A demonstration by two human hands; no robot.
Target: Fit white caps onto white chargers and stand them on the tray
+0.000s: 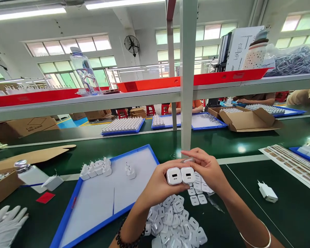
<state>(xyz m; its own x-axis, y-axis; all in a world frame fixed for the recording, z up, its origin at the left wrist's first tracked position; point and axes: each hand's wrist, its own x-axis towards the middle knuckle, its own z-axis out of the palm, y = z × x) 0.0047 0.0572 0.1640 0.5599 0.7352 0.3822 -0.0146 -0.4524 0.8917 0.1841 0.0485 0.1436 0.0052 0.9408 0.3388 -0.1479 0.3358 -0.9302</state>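
My left hand grips a white charger plug with its port facing me. My right hand holds a second white charger plug pressed right beside the first, with a small clear film pinched at its fingertips above. Both hands hover over a heap of white chargers lying on the green table. A blue-rimmed white tray sits left of my hands, with a few chargers standing at its far corner.
A lone charger lies to the right, with label sheets beyond it. White gloves, a red card, a dispenser bottle and a cardboard box sit left. A steel post and shelf with red trays stand ahead; people work opposite.
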